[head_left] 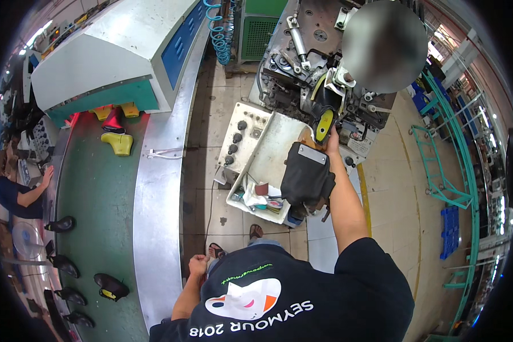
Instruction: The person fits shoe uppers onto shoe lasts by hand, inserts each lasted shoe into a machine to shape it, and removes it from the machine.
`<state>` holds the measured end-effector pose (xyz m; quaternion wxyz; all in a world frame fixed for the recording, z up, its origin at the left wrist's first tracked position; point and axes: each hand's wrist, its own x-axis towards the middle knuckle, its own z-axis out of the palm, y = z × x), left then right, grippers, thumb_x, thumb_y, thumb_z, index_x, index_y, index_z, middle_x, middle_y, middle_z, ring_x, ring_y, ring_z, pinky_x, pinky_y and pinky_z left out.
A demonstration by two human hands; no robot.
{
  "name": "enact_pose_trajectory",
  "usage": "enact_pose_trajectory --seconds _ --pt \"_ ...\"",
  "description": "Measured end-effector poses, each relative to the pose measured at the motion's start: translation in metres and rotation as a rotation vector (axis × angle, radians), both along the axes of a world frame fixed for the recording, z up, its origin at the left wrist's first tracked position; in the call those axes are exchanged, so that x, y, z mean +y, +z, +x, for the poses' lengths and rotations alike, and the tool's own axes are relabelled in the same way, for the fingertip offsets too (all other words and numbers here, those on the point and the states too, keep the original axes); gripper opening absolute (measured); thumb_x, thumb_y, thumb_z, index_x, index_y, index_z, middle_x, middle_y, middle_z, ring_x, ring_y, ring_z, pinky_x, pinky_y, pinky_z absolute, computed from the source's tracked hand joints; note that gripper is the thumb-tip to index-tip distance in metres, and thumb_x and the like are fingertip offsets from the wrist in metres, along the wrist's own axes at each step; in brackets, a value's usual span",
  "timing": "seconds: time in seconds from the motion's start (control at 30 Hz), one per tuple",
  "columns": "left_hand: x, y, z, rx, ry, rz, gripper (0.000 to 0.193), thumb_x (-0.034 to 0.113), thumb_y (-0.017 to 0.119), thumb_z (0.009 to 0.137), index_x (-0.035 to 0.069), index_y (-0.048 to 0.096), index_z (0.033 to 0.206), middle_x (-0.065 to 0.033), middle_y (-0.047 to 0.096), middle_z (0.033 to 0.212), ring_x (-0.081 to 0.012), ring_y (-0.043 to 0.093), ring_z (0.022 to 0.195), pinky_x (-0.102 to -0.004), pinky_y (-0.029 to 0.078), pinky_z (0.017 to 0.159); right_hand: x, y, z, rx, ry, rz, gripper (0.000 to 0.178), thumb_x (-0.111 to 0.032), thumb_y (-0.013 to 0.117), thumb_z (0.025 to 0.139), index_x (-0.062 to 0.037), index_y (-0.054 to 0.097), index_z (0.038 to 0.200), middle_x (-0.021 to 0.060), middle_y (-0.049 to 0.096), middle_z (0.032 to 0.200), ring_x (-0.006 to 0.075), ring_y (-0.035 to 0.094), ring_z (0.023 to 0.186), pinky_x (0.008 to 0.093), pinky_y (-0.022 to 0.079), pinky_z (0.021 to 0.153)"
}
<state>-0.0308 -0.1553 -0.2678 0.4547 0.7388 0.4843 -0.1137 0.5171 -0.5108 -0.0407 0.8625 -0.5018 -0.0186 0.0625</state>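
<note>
black shoe [325,107] | near end in right fingers [333,140] | far end at machine [320,35]

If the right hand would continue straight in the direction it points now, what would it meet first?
The black-and-yellow shoe, which the right hand already seems to touch; beyond it, probably the machine's metal clamp, though depth is unclear.

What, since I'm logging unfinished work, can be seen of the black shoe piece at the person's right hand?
The black shoe piece looks smooth, perhaps leather, around a form with a yellow-green oval end bearing a dark spot. It sits slanted in the machine, that end facing the camera. The right hand appears to touch it there; the grip is partly hidden. Metal parts cover some of its far end.
</note>
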Motion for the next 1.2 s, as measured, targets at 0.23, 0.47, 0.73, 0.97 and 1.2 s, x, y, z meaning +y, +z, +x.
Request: enact_pose_trajectory --seconds 0.23,0.47,0.73,0.97,1.2 --pt "-0.010 0.017 0.009 0.023 0.000 0.045 0.039 0.037 0.080 0.075 0.002 0.073 0.091 -0.0109 0.074 0.087 -0.0198 0.069 0.080 -0.0324 0.053 0.078 0.008 0.017 -0.015 0.063 0.026 0.049 0.049 -0.048 0.043 0.103 -0.0071 0.058 0.125 0.0085 0.066 0.115 0.0215 0.064 0.104 0.0373 0.052 0.092" --pt "-0.025 0.016 0.011 0.041 0.028 0.018 0.044 0.042 0.079 0.076 0.001 0.073 0.091 -0.0108 0.073 0.081 -0.0190 0.069 0.074 -0.0314 0.054 0.073 0.011 0.039 -0.031 0.146 0.027 0.033 0.050 -0.050 0.043 0.102 -0.0082 0.057 0.126 0.0093 0.066 0.114 0.0232 0.064 0.105 0.0397 0.054 0.090" --pt "-0.044 0.012 0.028 0.021 0.035 0.016 0.043 0.043 0.079 0.078 0.002 0.073 0.090 -0.0086 0.073 0.082 -0.0171 0.068 0.072 -0.0319 0.053 0.071 0.021 0.043 -0.038 0.133 0.061 0.159 0.043 -0.041 0.042 0.104 -0.0077 0.058 0.125 0.0069 0.067 0.113 0.0196 0.066 0.100 0.0351 0.054 0.087" --pt "-0.047 0.052 0.051 -0.016 -0.032 -0.004 0.047 0.041 0.081 0.073 0.001 0.071 0.094 -0.0108 0.074 0.087 -0.0196 0.070 0.082 -0.0323 0.054 0.077 0.019 0.043 -0.036 0.108 0.051 0.138 0.051 -0.048 0.051 0.100 -0.0061 0.058 0.126 0.0083 0.067 0.112 0.0222 0.066 0.099 0.0365 0.054 0.086" --pt "-0.016 0.046 0.029 -0.048 -0.039 0.054 0.051 0.041 0.082 0.073 -0.001 0.069 0.099 -0.0110 0.073 0.087 -0.0188 0.070 0.082 -0.0312 0.054 0.077 0.006 0.042 -0.027 0.065 0.023 0.077 0.044 -0.039 0.050 0.101 -0.0099 0.053 0.135 0.0075 0.061 0.130 0.0225 0.059 0.115 0.0403 0.046 0.100"
